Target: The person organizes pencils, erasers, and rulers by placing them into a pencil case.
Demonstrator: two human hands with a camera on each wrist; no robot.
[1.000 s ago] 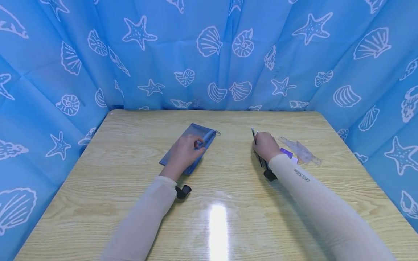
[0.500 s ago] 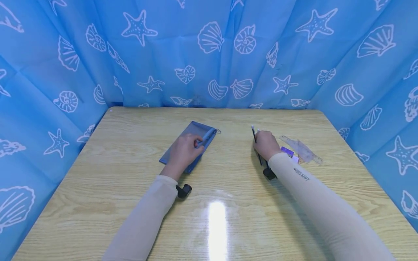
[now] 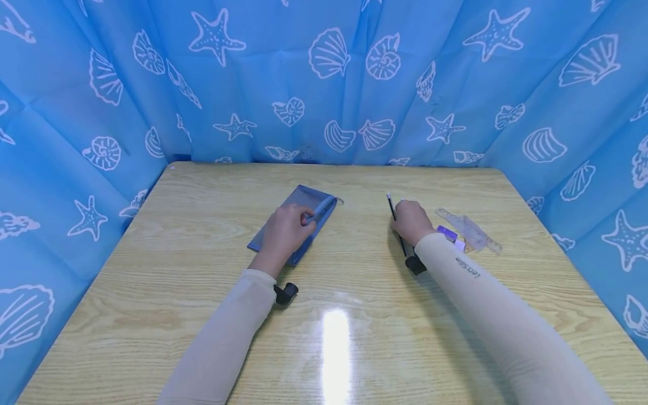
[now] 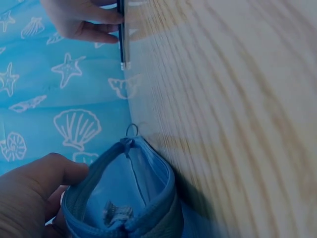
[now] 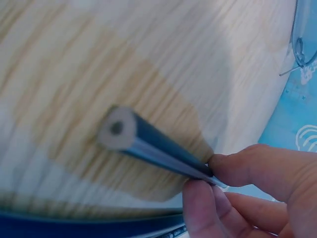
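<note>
My left hand (image 3: 286, 225) pinches the near rim of a blue zippered pencil pouch (image 3: 307, 198) that lies on the table. In the left wrist view the mouth of the pouch (image 4: 171, 198) gapes, and a small greyish patch shows inside. My right hand (image 3: 411, 220) pinches a dark pencil (image 5: 158, 151) between thumb and fingertips. Its flat, unsharpened end points toward the right wrist camera. The other end (image 3: 388, 196) has a white-tipped eraser. Another dark blue pencil (image 5: 74, 225) runs along the lower edge of the right wrist view, mostly hidden in the head view.
To the right of my right hand lie a purple block (image 3: 447, 233) and clear rulers (image 3: 473, 229), partly overlapping. A metal ring (image 3: 340, 201) hangs at the pouch's far corner. The wooden table (image 3: 202, 315) ends at a blue curtain (image 3: 283, 67) with shell prints.
The pencil in my right hand has shifted slightly left, away from the one beside it. My left hand keeps its hold on the pouch. The head view has tilted slightly.
</note>
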